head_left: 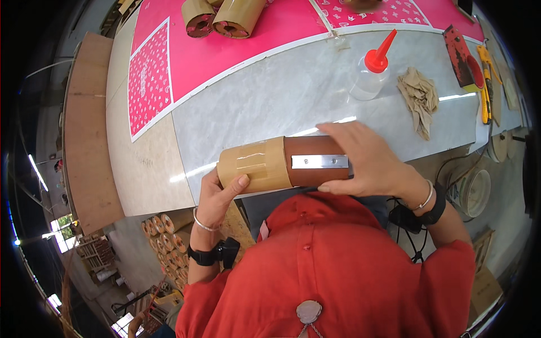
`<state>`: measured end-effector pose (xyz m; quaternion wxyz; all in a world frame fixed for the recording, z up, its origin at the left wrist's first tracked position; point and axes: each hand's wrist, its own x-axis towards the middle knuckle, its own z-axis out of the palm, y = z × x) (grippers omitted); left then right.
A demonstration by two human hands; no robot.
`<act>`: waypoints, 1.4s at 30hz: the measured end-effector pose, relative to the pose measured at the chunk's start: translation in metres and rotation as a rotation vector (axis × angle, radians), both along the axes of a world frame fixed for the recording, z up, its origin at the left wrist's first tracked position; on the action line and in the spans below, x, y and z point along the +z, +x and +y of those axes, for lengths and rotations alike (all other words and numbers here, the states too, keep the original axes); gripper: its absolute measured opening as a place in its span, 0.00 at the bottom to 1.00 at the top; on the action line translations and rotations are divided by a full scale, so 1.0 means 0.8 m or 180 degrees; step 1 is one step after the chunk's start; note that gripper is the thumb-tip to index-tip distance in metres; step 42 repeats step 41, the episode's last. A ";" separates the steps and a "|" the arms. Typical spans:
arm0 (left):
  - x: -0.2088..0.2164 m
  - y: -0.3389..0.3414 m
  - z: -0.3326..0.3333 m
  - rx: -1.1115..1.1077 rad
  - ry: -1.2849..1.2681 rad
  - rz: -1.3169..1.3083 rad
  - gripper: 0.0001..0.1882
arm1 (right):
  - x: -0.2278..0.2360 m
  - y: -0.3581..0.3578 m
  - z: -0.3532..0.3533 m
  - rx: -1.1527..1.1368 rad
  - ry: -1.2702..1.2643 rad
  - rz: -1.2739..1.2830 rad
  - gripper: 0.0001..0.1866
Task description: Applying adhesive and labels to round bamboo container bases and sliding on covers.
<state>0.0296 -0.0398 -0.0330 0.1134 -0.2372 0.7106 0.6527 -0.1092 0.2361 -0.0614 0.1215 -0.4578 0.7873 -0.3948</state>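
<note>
A brown cylinder (315,177) lies sideways between my hands at the table's near edge. A silver metal plate (319,161) with two screw heads runs along it. A kraft-paper sleeve (253,180), with clear tape across it, is around the cylinder's left part. My left hand (217,194) is closed on the sleeve's left end, thumb on the near side. With thumb and fingers on opposite sides, my right hand (369,160) grips the cylinder's right end, which it hides.
Behind stand a clear squeeze bottle (369,79) with red nozzle, a crumpled rag (418,101), a red tool (463,62) and a yellow-handled cutter (486,101). Pink printed sheets (225,56) bear several paper-wrapped rolls (239,17). More rolls (166,242) are stacked below left.
</note>
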 end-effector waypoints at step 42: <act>-0.077 0.049 -0.052 0.0764 0.2027 0.0167 0.32 | -0.046 0.077 -0.021 -0.0019 -0.0875 0.1728 0.20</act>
